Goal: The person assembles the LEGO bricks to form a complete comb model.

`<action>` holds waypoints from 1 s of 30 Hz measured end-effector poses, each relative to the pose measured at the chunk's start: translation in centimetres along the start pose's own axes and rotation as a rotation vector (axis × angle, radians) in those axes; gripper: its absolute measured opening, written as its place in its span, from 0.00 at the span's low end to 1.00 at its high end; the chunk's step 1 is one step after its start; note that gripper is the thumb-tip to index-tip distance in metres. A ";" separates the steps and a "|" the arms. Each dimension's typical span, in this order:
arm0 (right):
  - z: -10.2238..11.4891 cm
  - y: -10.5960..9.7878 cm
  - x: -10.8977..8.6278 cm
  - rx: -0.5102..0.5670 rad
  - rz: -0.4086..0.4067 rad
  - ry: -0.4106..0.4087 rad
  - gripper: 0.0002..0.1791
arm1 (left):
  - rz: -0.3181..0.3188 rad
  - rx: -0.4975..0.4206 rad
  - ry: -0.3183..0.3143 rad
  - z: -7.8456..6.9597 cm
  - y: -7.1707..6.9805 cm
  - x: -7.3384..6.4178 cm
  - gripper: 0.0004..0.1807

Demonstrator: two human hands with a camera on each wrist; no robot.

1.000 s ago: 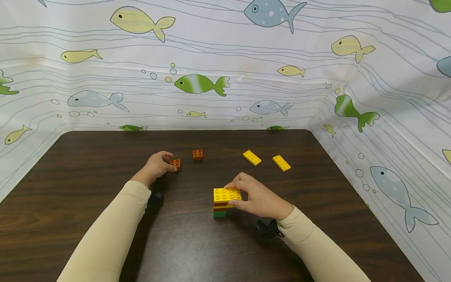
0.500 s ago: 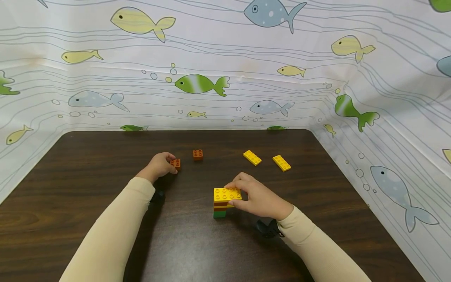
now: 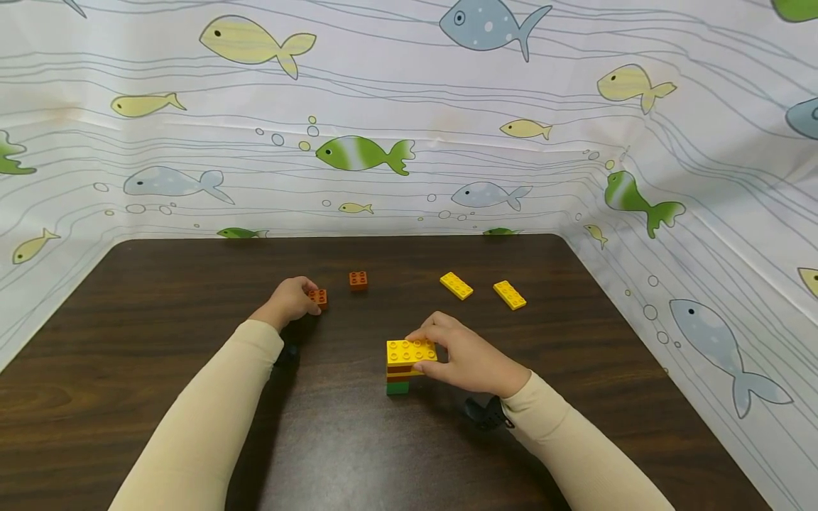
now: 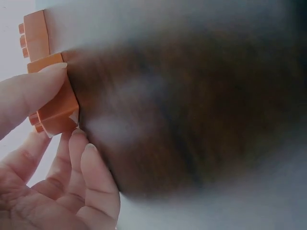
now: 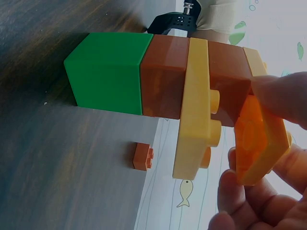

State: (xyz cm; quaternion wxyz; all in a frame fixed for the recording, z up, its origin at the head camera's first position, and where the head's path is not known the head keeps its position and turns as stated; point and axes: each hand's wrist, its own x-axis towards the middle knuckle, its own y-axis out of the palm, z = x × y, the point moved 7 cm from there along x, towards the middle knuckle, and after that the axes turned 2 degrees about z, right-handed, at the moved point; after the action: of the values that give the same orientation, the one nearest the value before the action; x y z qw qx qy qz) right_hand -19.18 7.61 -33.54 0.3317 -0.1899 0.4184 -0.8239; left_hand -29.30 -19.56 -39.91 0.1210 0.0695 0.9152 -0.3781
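Note:
My left hand (image 3: 289, 301) is at a small orange-brown toy brick (image 3: 322, 298) on the table, thumb on one side and fingers on the other. In the left wrist view the thumb presses the face of that brick (image 4: 60, 108), with fingertips at its lower end. My right hand (image 3: 466, 358) pinches the top yellow plate (image 3: 397, 350) of an upright stack. From the bottom, the stack has a green brick (image 5: 108, 74), a brown brick (image 5: 164, 76), a yellow plate (image 5: 192, 110), another brown brick (image 5: 228, 62) and the top plate, which overhangs to one side.
A second orange-brown brick (image 3: 358, 281) lies just beyond the left hand. Two flat yellow bricks, one nearer the middle (image 3: 456, 285) and one farther right (image 3: 510, 295), lie at the back right of the dark wooden table (image 3: 192, 262). A fish-patterned sheet (image 3: 383, 92) rises behind.
My left hand has shifted slightly to the right, and its thumb and fingers have settled around the brick. The right hand and the stack have stayed in place.

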 end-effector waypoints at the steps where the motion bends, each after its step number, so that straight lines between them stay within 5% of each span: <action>1: 0.0 0.0 0.0 -0.003 0.001 0.002 0.21 | -0.003 0.001 0.001 0.0 0.0 0.0 0.25; 15: -0.1 0.1 0.1 -0.001 0.004 0.006 0.20 | -0.026 -0.111 0.057 -0.1 -0.7 -0.8 0.25; 30: 0.1 -0.1 0.1 -0.004 0.001 -0.020 0.20 | -0.050 -0.172 0.158 -2.7 -1.3 -3.3 0.28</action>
State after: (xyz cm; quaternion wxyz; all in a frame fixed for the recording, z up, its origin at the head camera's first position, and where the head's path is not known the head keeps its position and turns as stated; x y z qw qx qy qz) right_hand -19.26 7.50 -33.42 0.3359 -0.1987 0.4167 -0.8210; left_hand -26.88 -18.67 -36.28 0.0447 0.0655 0.9524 -0.2943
